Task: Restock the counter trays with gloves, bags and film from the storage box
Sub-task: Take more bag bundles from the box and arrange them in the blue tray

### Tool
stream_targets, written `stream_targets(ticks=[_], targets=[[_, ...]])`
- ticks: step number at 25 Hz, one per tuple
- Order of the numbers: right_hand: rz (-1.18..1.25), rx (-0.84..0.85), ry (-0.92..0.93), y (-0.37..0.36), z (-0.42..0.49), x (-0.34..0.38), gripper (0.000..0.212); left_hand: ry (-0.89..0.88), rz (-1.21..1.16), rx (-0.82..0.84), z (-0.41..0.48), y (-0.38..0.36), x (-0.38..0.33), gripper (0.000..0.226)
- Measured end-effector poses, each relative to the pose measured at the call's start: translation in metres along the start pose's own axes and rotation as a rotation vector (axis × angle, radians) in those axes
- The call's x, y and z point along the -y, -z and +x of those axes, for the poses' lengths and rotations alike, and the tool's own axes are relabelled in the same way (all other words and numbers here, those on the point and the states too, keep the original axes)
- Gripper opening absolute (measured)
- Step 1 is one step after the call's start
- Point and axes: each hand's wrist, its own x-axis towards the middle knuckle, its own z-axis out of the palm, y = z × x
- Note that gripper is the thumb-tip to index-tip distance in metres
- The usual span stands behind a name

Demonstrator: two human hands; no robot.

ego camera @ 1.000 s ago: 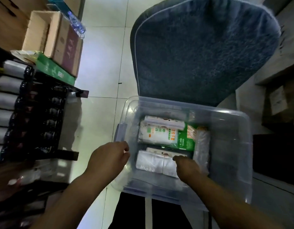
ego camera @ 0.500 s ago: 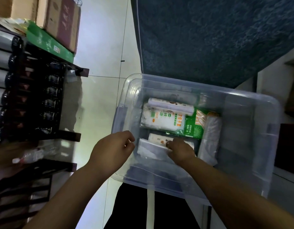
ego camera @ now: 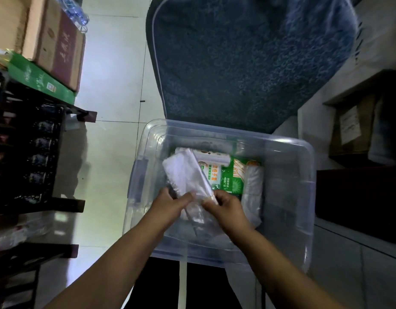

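Both hands are held over the near part of a clear plastic storage box [ego camera: 304,197], and one thing is gripped between them: a flat, white translucent plastic packet [ego camera: 185,175]. Its lower end is pinched by the left hand [ego camera: 170,205], thumb and fingers curled on the film, while its lower right edge is pinched by the curled fingers of the right hand [ego camera: 227,208]. The packet is held above the box's contents and tilted, its far end pointing up and left; whether gloves or bags are held in it cannot be told.

Inside the box, a white roll with a printed label [ego camera: 214,156] is laid along the far wall. Just in front of it a white printed packet with orange characters [ego camera: 211,173] is partly covered by the raised packet, and a green printed packet [ego camera: 236,178] is set beside that. A white rolled bundle of plastic [ego camera: 253,186] is laid against the green packet's right side.

A blue-grey textured cushion [ego camera: 248,63] is seen behind the box. Brown cardboard cartons [ego camera: 50,41] are stacked at upper left on a flat green box [ego camera: 41,82].
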Motion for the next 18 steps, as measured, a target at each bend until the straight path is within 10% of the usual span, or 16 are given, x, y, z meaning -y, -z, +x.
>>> stream_targets(ticks=[5, 10, 18], targets=[[0.211, 0.047, -0.071, 0.002, -0.011, -0.004, 0.012, -0.017, -0.317, -0.140, 0.004, -0.023, -0.013, 0.008], [-0.269, -0.477, -0.123, 0.054, 0.017, -0.053, 0.009, -0.069, -0.255, -0.196, 0.023, -0.025, -0.014, 0.009], [-0.740, -0.453, -0.336, 0.069, 0.087, -0.107, 0.083, -0.108, -0.247, -0.143, 0.051, -0.017, -0.006, 0.016]])
